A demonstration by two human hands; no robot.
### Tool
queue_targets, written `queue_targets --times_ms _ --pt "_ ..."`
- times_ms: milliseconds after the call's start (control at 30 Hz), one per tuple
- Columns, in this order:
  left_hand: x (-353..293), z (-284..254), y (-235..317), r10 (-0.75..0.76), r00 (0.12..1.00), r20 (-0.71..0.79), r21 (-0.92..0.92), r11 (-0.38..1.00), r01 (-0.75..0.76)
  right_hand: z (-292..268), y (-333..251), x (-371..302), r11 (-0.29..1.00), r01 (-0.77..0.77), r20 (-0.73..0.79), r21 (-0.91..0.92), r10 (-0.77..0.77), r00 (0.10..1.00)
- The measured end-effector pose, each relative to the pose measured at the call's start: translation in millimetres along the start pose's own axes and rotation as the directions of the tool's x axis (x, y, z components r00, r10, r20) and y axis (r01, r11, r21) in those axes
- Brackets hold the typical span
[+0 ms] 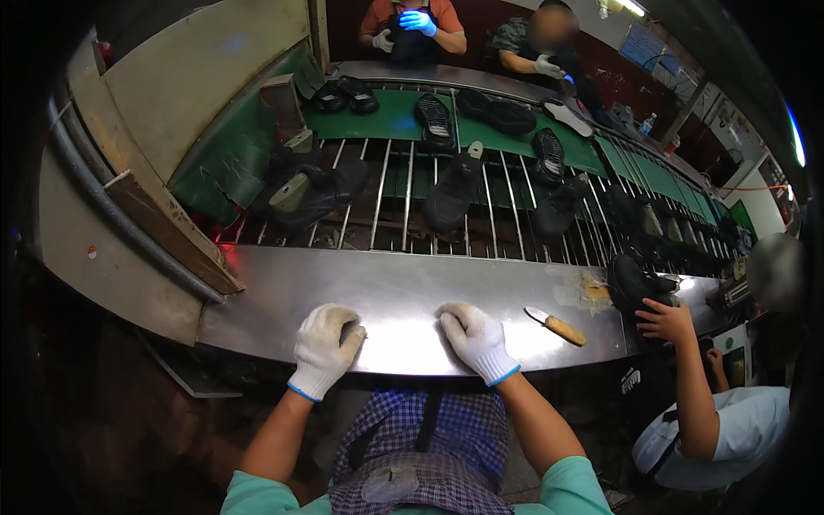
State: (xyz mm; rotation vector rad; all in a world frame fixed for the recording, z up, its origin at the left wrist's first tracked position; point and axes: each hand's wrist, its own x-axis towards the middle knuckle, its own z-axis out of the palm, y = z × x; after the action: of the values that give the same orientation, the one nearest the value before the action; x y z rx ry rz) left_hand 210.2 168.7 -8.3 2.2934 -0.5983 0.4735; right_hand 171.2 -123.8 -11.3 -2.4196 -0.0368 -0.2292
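My left hand [328,342], in a white knit glove with a blue cuff edge, rests on the metal ledge [395,287]. Its fingers curve loosely, and a gap shows between them and the thumb. My right hand [477,337], gloved the same way, lies on the ledge opposite, fingers loosely bent and empty. Just to its right is a short knife [562,330] with a wooden handle, its blade toward that hand. Beyond the ledge, a black shoe [453,196] with a pale last in it sits on the metal rods of the conveyor [380,202].
More black shoes [318,193] lie on the rods, with others on the green belt [365,126]. At right, a co-worker's bare hand [665,320] touches a dark shoe [631,279]. Two gloved people [412,30] work across the conveyor. A wooden-edged panel [172,227] bounds the left.
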Motion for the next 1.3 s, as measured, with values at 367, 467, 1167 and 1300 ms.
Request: queue_targets --times_ms 367,467,1167,1300 --pt "25 20 -4 -0.034 0.997 0.064 0.057 0.998 0.031 0 25 62 0.993 -0.063 -0.027 0.099 0.066 0.997" --pt "54 37 -9 -0.047 0.995 0.086 0.068 0.997 0.041 -4 27 89 0.984 -0.153 0.017 0.086 0.152 0.988" --pt "434 295 -92 0.291 0.942 0.165 0.433 0.837 -0.334 -136 280 368 0.462 -0.205 -0.105 -0.863 0.233 0.967" --pt "446 322 -108 0.349 0.928 0.126 0.513 0.778 -0.363 -142 280 370 0.427 -0.198 -0.120 -0.882 0.203 0.972"
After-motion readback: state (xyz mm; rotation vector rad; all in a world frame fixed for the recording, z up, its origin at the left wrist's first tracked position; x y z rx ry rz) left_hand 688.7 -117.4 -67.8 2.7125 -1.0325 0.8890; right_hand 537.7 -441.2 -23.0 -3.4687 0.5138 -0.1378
